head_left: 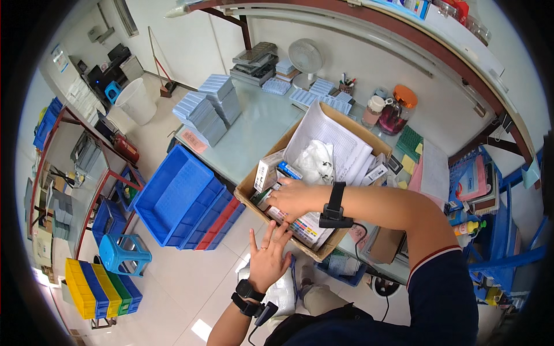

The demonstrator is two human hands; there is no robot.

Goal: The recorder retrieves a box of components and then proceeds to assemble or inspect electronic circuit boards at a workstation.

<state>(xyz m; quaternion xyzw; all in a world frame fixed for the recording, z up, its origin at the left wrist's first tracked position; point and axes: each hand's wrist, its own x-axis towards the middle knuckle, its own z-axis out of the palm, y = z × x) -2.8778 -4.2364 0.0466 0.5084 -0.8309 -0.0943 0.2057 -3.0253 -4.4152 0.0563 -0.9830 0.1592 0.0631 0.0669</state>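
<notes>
A cardboard box (388, 151) sits at the table's front edge. Inside are white papers (347, 138), a white plastic bag (317, 162), small cartons (267, 175) and a printed sheet with coloured blocks (306, 228). My right hand (295, 198) reaches down into the box's left side, by the small cartons and a blue-and-white packet (289, 170). Its fingertips are partly hidden, so what they hold, if anything, does not show. In front of the box's near left edge, my left hand (269, 258) is open, fingers spread, holding nothing; its fingertips are close to the rim.
Stacked blue crates (179, 190) with a red one stand on the floor left of the table. Light-blue trays (202, 112), a fan (305, 57), a cup (374, 109) and an orange-lidded jar (398, 109) occupy the tabletop. A blue stool (123, 252) is farther left.
</notes>
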